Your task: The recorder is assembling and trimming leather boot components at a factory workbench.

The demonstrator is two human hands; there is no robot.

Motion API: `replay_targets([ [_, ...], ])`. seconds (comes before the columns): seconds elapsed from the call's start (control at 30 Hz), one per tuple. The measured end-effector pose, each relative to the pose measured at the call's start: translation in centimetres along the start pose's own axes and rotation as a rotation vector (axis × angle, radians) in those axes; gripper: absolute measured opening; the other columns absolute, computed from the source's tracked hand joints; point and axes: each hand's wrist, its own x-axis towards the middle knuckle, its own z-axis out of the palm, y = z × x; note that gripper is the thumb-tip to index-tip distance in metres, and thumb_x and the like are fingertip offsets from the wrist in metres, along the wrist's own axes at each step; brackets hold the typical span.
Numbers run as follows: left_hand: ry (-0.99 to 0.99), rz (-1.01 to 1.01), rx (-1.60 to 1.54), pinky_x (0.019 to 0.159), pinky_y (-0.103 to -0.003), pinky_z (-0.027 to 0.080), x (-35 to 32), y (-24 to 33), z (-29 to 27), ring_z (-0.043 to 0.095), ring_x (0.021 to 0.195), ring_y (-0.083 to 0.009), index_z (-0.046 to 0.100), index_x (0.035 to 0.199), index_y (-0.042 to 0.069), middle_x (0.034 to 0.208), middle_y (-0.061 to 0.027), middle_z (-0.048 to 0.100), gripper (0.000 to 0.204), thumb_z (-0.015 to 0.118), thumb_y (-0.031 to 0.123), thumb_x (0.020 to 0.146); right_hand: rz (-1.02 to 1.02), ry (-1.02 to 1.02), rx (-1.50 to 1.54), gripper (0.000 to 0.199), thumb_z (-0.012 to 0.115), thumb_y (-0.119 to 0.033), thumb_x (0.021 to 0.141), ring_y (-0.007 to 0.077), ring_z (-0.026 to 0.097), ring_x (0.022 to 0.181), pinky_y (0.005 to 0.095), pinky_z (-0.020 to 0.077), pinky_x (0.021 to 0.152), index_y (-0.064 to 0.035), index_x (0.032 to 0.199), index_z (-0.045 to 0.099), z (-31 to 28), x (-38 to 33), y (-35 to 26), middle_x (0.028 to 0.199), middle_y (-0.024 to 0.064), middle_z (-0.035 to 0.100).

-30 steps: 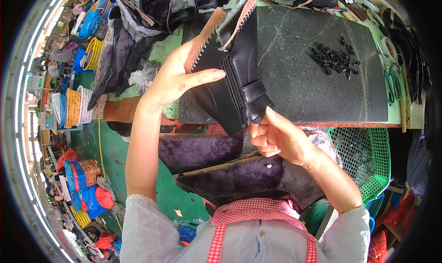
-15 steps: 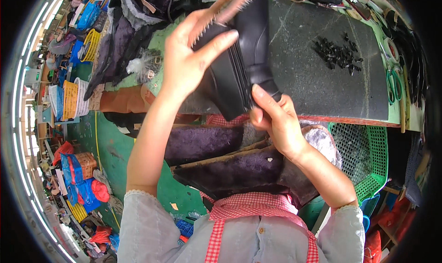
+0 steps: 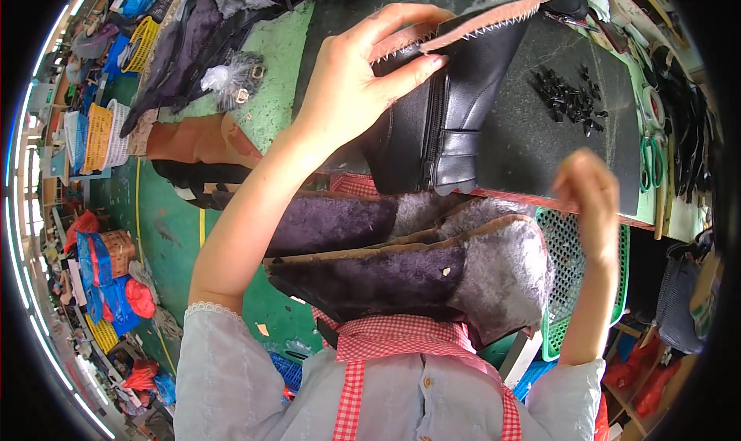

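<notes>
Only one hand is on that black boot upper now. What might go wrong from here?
1. The left hand alone pinches the black leather boot upper with side zipper at its top edge; the grip looks light, so it may slip or swing.
2. The right hand hangs free beside the green mesh basket, giving no support.
3. The small black metal parts lie loose on the dark work mat; a swinging boot might scatter them.

Boot (image 3: 440, 124) top cut by upper edge; right hand (image 3: 590, 198) motion-blurred, grip unclear.

Left hand (image 3: 351, 86) grips the black boot upper (image 3: 436, 117) above the dark mat (image 3: 540, 140); right hand (image 3: 590, 198) hangs free
</notes>
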Motion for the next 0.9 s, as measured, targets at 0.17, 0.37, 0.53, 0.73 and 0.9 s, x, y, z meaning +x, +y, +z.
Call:
replay_targets([
  [0.17,0.027,0.025,-0.078,0.102,-0.032,0.044,0.4,1.1,0.3,0.055,0.121,-0.0205,0.049,0.131,0.004,0.131,-0.0061,0.053,0.048,0.068,0.004,0.086,-0.218,0.569,-0.962,0.027,0.046,-0.017,0.099,0.0243,0.057,0.109,0.0338,0.0437,0.093,-0.0055,0.119,0.059,-11.7,3.6,6.1,0.117,0.0097,0.062],
  [0.37,-0.016,-0.078,0.062,0.1,-0.032,0.043,0.2,1.3,-0.3,0.058,0.11,-0.0153,0.052,0.116,0.003,0.116,-0.0048,0.057,0.033,0.068,0.014,0.089,-0.102,0.435,-0.96,0.039,0.053,-0.01,0.087,0.0322,0.051,0.12,0.0403,0.0374,0.103,-0.0068,0.126,0.052,-18.9,4.7,10.8,0.124,0.0141,0.058],
  [0.53,-0.05,-0.007,0.023,0.087,-0.026,0.044,0.3,1.7,-0.9,0.061,0.102,-0.0139,0.046,0.115,0.004,0.107,-0.0098,0.062,0.03,0.062,0.012,0.092,0.155,0.452,-1.06,0.041,0.055,-0.008,0.08,0.0341,0.05,0.12,0.0429,0.0369,0.103,-0.005,0.121,0.054,-20.5,5.9,11.2,0.124,0.0182,0.056],
  [0.73,-0.17,-0.121,-0.087,0.078,-0.021,0.041,-0.1,2.6,-1.9,0.05,0.092,-0.0057,0.045,0.118,0.006,0.106,-0.0033,0.056,0.031,0.059,0.004,0.09,0.182,0.481,-1.16,0.048,0.057,-0.01,0.081,0.0382,0.05,0.118,0.0424,0.04,0.1,-0.0044,0.127,0.048,-22.8,5.3,12.2,0.126,0.0215,0.053],
  [0.9,-0.18,-0.157,-0.162,0.078,-0.021,0.042,-0.1,2.7,-2.3,0.053,0.087,-0.006,0.054,0.103,0.005,0.093,0.0016,0.057,0.015,0.058,0.001,0.09,0.323,0.562,-1.167,0.053,0.062,-0.011,0.076,0.0372,0.05,0.118,0.0423,0.0395,0.101,-0.0034,0.127,0.048,-25.2,4.6,13.9,0.127,0.0211,0.053],
])
